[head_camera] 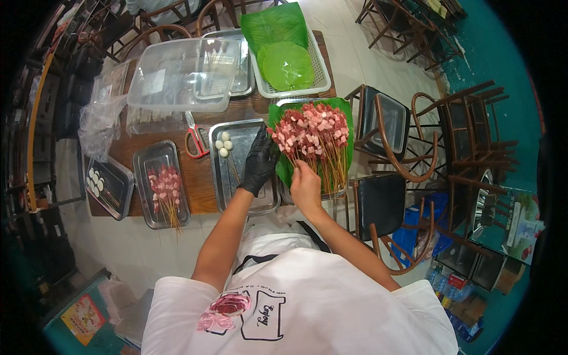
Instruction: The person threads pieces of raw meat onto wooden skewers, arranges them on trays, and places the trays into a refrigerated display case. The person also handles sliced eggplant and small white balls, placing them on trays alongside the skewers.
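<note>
A metal tray lined with a green leaf [347,108] bears a large heap of raw meat skewers [310,131], their sticks pointing towards me. Bare, my right hand [305,184] has its fingers closed on skewer sticks at the heap's near left edge. My left hand [259,162], in a black glove, is at the heap's left edge, over the side of a second metal tray [266,197]; its fingertips are partly hidden, so its hold is unclear. Skewered small white eggs [224,144] lie in that second tray. Farther left, another tray [146,213] holds more meat skewers [165,186].
Red-handled scissors [196,142] lie on the wooden table [199,177]. A clear plastic bin [177,75] and a white basket [324,71] with green leaves [286,66] stand at the back. At far left is a tray [126,208] of egg skewers. Chairs [381,204] flank the table's right side.
</note>
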The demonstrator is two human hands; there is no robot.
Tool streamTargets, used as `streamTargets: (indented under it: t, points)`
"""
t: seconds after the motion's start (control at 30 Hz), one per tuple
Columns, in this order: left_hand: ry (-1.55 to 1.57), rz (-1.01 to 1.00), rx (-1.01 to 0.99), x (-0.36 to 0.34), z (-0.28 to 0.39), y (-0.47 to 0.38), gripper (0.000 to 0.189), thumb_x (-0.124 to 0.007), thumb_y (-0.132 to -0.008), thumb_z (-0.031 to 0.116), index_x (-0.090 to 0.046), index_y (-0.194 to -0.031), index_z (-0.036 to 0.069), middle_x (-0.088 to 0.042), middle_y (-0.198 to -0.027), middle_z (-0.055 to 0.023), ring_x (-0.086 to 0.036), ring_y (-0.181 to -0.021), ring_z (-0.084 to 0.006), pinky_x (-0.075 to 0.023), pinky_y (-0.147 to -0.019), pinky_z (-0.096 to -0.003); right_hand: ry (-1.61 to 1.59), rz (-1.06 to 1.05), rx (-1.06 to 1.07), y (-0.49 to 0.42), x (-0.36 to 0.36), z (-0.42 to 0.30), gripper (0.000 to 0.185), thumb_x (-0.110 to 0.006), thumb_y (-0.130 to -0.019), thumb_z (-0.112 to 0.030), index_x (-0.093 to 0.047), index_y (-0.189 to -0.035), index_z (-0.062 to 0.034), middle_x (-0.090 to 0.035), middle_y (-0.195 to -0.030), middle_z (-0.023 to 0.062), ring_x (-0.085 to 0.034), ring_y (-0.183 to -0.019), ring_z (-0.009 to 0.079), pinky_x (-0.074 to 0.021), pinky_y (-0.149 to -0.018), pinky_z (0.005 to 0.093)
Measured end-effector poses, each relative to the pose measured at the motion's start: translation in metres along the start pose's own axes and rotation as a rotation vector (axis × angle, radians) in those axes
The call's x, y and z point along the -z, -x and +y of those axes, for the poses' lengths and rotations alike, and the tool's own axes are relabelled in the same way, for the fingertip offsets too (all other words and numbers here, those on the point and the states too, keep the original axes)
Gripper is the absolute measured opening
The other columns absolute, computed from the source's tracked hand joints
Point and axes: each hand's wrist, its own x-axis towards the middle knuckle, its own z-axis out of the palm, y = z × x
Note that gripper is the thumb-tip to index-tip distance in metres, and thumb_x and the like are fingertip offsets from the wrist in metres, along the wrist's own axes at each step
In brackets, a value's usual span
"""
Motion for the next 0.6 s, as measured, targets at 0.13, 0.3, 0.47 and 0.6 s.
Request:
streamTargets:
  t: [0.13, 0.3, 0.47, 0.6]
  points:
    - [0.074, 0.157, 0.155, -0.006, 0.015, 0.01, 0.044, -0.055, -0.095, 0.007, -0.054, -0.139, 0.003, -0.047, -0.147, -0.0243, -0.04, -0.14, -0.0384, -0.0333, -0.114, -0.0407, 0.329, -0.212, -0.111, 0.006, -0.011, -0.009, 0.048, -0.053, -0.086, 0.001, -0.047, -0.133, 0.0054, -0.061, -0.104, 0.0282, -0.066, -0.074, 0.0458, -0.0545, -0.066, 0.0524]
    - [0.011, 0.127, 0.056, -0.028, 0.024, 0.002, 0.043, -0.058, -0.097, 0.015, -0.054, -0.138, 0.001, -0.048, -0.147, -0.0212, -0.041, -0.14, -0.0362, -0.033, -0.114, -0.0405, 0.418, -0.242, -0.089, 0.019, -0.022, 0.001, 0.052, -0.057, -0.084, -0.003, -0.044, -0.133, 0.0091, -0.062, -0.098, 0.0259, -0.067, -0.069, 0.0433, -0.0561, -0.062, 0.0496]
    - [-0.133, 0.075, -0.015, -0.028, 0.02, 0.003, 0.054, -0.066, -0.094, 0.018, -0.049, -0.144, 0.006, -0.044, -0.151, -0.0193, -0.034, -0.144, -0.0362, -0.0285, -0.117, -0.0415, 0.435, -0.269, -0.098, 0.027, -0.004, -0.001, 0.036, -0.062, -0.088, -0.014, -0.058, -0.116, 0.0078, -0.066, -0.082, 0.0207, -0.068, -0.068, 0.0383, -0.0562, -0.059, 0.0453]
    - [0.01, 0.046, 0.041, -0.03, 0.015, 0.006, 0.063, -0.069, -0.092, 0.019, -0.043, -0.149, 0.009, -0.035, -0.157, -0.0175, -0.033, -0.145, -0.0318, -0.0285, -0.117, -0.0398, 0.256, -0.091, -0.016, 0.028, 0.059, -0.027, 0.025, -0.067, -0.088, -0.02, -0.069, -0.101, 0.002, -0.07, -0.081, 0.0177, -0.069, -0.068, 0.0341, -0.055, -0.059, 0.043]
